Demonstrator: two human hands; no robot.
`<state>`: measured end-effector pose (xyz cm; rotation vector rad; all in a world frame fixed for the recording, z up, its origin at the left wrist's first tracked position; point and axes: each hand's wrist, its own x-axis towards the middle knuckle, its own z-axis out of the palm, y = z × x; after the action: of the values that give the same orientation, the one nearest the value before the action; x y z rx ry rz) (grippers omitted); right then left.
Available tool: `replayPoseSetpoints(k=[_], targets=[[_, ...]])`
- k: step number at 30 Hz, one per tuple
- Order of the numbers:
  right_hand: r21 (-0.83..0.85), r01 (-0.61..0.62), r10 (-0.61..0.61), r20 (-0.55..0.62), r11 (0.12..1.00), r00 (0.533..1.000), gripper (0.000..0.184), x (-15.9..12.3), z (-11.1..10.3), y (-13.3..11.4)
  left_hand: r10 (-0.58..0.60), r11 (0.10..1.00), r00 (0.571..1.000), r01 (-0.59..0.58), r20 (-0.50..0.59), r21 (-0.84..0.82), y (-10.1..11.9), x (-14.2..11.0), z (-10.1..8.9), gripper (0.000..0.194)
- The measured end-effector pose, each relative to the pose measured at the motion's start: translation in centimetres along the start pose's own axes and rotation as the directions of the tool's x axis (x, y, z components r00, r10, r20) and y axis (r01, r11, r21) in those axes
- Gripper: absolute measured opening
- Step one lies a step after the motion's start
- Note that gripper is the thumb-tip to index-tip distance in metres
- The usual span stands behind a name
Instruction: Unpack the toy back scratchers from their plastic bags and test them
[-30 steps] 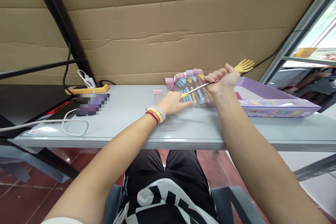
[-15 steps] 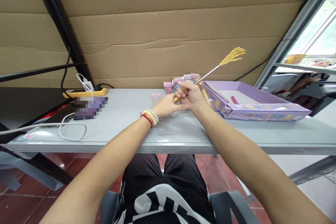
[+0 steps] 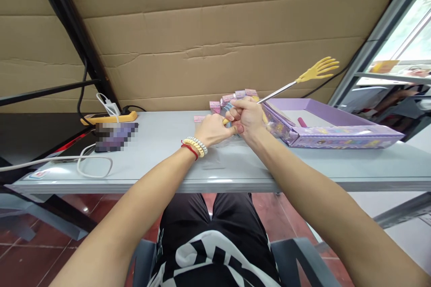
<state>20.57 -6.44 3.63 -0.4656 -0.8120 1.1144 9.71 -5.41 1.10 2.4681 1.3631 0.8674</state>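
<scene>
Yellow back scratcher (image 3: pixel 318 69) now farther right over the grey table (image 3: pixel 161 152), both hands (image 3: pixel 247 116) clasped on its handle.

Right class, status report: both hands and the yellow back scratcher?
Left hand and right hand both shut on back scratcher handle. Rod extended, claw up over purple box. Packets behind hands.

Single head-worn camera, looking forward and down over own forearms. Grey surface (image 3: pixel 151 152) close, at arm's reach; cardboard wall (image 3: pixel 215 31) just behind it. Lap fills lower frame.
</scene>
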Motion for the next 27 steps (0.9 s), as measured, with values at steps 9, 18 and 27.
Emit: replayPoseSetpoints(k=[9, 18, 27], targets=[[-0.029, 0.069, -0.067, 0.065, 0.997, 0.996, 0.058, 0.9, -0.8, 0.7, 0.143, 0.971, 0.99, -0.143, -0.017, -0.193, -0.2, 0.2, 0.3, 0.034], [-0.048, 0.017, -0.014, 0.078, 0.999, 0.997, 0.058, -0.2, 0.0, 0.4, 0.155, 0.978, 0.988, -0.15, 0.024, -0.143, 0.2, 0.2, 0.2, 0.038], [-0.093, 0.05, -0.047, 0.032, 0.994, 0.998, 0.054, -0.8, 0.4, -0.1, 0.11, 0.991, 0.994, -0.109, 0.006, -0.074, 0.6, -0.1, -0.4, 0.047]])
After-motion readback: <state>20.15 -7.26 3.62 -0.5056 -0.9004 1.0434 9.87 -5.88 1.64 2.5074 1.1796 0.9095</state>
